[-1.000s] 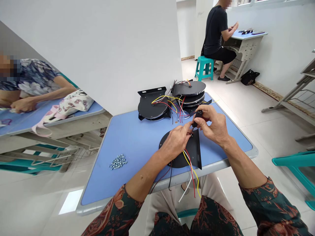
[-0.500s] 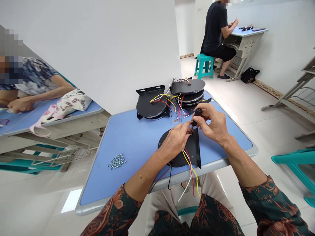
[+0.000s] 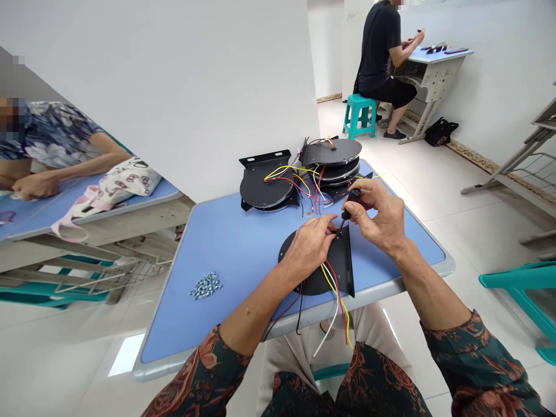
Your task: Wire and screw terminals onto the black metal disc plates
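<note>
Blue desk [image 3: 226, 278], red-patterned green sleeves [image 3: 208, 370]

Bright, even light across the whole room here, folks, flat and white! There's a big pale glare patch on the floor tiles [image 3: 125, 354] at the lower left, and a soft sheen along the table rim [image 3: 182, 365]. Shadows? Barely any, just faint ones under the left hand [image 3: 308, 249] and right hand [image 3: 377, 217], both nice and crisp. Out at the edges the wide lens bends hard: the white wall [image 3: 174, 87] slants steeply, and a coarse pixel block [image 3: 13, 119] smears the far left!
</note>
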The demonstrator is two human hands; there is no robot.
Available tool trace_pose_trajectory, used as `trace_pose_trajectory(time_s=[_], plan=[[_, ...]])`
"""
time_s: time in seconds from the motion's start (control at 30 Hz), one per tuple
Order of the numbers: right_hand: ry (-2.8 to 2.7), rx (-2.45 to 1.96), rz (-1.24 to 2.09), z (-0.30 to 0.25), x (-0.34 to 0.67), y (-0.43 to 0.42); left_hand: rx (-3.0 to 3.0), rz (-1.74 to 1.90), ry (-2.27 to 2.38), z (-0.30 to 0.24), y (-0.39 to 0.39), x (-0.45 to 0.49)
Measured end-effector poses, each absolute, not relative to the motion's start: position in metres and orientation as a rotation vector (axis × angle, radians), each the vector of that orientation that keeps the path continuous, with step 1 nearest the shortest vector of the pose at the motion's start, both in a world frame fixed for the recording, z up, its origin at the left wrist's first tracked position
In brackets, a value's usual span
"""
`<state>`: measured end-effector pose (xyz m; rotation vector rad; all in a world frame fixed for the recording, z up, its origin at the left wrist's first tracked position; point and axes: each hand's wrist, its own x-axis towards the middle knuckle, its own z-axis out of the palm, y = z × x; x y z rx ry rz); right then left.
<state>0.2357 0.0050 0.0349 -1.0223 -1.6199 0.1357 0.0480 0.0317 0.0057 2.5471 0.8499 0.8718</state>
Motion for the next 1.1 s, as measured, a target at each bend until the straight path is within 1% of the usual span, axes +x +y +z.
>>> trace_pose_trajectory(time_s=[0.17,0.57,1.1], plan=[[-1.497,-1.145,0.076,0.034,0.237,0.007,2.515,0.841,0.899,0.008,0.033,0.053],[-1.569,-1.147,0.120,0.034,0.235,0.009,2.564,0.717,1.016,0.012,0.031,0.064],[-1.567,-1.144,0.119,0.033,0.236,0.008,2.499,0.791,0.954,0.006,0.032,0.058]])
